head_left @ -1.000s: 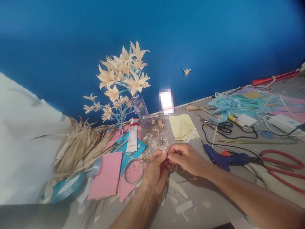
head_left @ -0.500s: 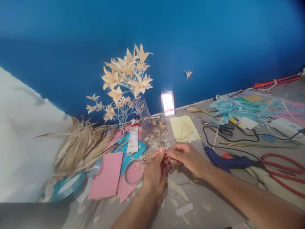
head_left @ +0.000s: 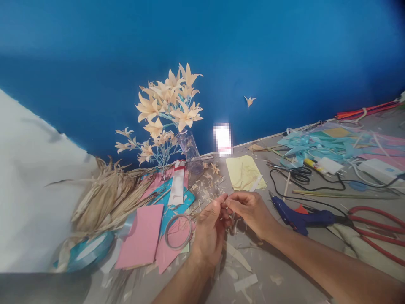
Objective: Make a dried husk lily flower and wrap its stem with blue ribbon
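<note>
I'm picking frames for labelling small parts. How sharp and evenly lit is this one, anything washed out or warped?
Head view: even light, soft shadow on the table under the right hand; a bright pixelated patch at the wall is washed out; the wide lens tilts the table's far edge; the sliver between left hand and right hand is blurred.

Soft, even light falls from above on my left hand (head_left: pixel 210 230) and right hand (head_left: pixel 249 209), bright but not harsh. My right wrist drops a blurry shadow on the table (head_left: pixel 284 261) beneath it. Just beyond my fingers a pixelated white patch (head_left: pixel 222 139) glares. Far left of my left hand the white cloth (head_left: pixel 28 190) washes out. Far to my right the table edge bows.
</note>
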`<state>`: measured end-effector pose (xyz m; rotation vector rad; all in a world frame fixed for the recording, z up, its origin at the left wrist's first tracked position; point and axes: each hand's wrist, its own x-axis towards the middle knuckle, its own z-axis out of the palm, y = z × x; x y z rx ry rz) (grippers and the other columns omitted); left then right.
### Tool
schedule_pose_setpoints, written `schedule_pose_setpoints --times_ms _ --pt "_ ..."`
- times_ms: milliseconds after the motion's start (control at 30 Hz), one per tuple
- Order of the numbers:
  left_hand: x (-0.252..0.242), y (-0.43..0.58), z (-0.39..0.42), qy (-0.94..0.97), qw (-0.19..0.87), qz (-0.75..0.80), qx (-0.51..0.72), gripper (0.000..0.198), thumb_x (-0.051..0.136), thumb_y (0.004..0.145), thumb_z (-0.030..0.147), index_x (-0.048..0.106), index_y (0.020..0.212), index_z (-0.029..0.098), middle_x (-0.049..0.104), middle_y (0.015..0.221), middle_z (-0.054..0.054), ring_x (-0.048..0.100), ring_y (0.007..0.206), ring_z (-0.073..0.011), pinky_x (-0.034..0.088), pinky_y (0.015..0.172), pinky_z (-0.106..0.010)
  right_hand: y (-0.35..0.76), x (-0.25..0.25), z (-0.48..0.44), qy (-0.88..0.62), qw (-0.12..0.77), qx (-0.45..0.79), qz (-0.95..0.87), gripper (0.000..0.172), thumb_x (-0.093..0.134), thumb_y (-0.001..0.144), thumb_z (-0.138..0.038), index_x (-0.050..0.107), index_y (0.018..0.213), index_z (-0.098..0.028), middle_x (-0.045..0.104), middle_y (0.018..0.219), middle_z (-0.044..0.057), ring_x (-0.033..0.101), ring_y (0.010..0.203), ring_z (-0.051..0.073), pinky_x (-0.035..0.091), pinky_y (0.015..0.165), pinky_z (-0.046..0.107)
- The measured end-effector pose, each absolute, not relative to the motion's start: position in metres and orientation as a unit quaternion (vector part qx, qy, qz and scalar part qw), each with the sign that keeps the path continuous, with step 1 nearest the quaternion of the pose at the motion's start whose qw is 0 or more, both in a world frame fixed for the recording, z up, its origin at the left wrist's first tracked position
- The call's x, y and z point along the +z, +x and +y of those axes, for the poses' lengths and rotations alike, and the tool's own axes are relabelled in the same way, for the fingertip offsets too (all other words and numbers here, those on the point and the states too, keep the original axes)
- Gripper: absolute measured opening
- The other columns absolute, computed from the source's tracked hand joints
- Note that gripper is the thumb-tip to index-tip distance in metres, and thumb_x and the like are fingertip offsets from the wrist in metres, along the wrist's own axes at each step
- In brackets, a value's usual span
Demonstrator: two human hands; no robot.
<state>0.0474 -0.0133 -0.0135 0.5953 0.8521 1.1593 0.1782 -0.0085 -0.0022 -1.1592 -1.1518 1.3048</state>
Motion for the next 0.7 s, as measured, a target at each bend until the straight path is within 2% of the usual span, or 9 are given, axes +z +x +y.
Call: schedule_pose_setpoints --times_ms 100,333,500,700 --pt "-0.012 0.048 -0.015 0.267 0.721 0.389 0.507 0.052 0.09 0.064 0.038 0.077 0.11 0.016 0.062 0.077 -0.002 0.05 0.065 -0.0105 0.042 0.057 -0.023 0.177 -0.003 -0.009 -0.469 0.503 0.543 -0.482 0.024 0.063 0.077 -0.033 0.062 0.056 -0.02 0.063 0.054 -0.001 0.059 0.05 0.015 0.049 0.05 0.026" --pt "-0.013 0.048 -0.014 0.252 0.719 0.389 0.518 0.046 0.09 0.065 0.036 0.079 0.102 0.013 0.055 0.069 0.0 0.045 0.062 -0.0089 0.039 0.054 -0.021 0.173 -0.004 -0.01 -0.459 0.501 0.567 -0.466 0.022 0.061 0.079 -0.03 0.066 0.06 -0.019 0.067 0.056 0.0 0.06 0.049 0.015 0.049 0.05 0.026" --pt "-0.015 0.045 -0.009 0.289 0.707 0.381 0.52 0.037 0.091 0.063 0.037 0.078 0.085 0.01 0.053 0.059 0.001 0.044 0.057 -0.0083 0.034 0.051 -0.02 0.175 -0.006 -0.009 -0.463 0.471 0.567 -0.492 0.024 0.059 0.078 -0.025 0.062 0.055 -0.02 0.064 0.054 -0.001 0.058 0.053 0.014 0.042 0.051 0.024" --pt "-0.015 0.04 -0.004 0.299 0.732 0.362 0.494 0.032 0.09 0.064 0.037 0.068 0.065 0.014 0.055 0.054 0.001 0.052 0.053 -0.0114 0.039 0.055 -0.024 0.178 -0.014 -0.008 -0.422 0.435 0.614 -0.506 0.03 0.054 0.085 -0.035 0.069 0.066 -0.016 0.066 0.063 0.002 0.051 0.053 0.011 0.038 0.051 0.022"
